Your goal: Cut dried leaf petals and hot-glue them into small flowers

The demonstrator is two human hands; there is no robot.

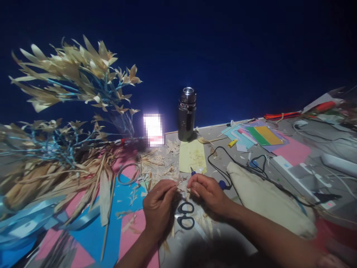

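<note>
My left hand [159,201] is closed in a pinch, with a thin pale strip like dried husk [178,182] at its fingertips. Close beside it, my right hand [208,191] is also pinched, and what its fingertips hold is too small to name. A dark, pointed tip with a blue collar [193,171] shows just beyond the right fingers; the hand hides the rest, and I cannot tell whether the hand touches it. Black-handled scissors [186,221] lie below and between my hands. A stained yellow sheet [191,153] lies beyond them.
A dark flask [186,119] stands at the back beside a bright, blurred-out light [154,129]. Husk flowers on blue stems [83,80] rise at left above dried husks [33,182]. A tape ring [129,174], pale cloth bundle [267,197], black cord [240,160] and power strip [292,176] lie around.
</note>
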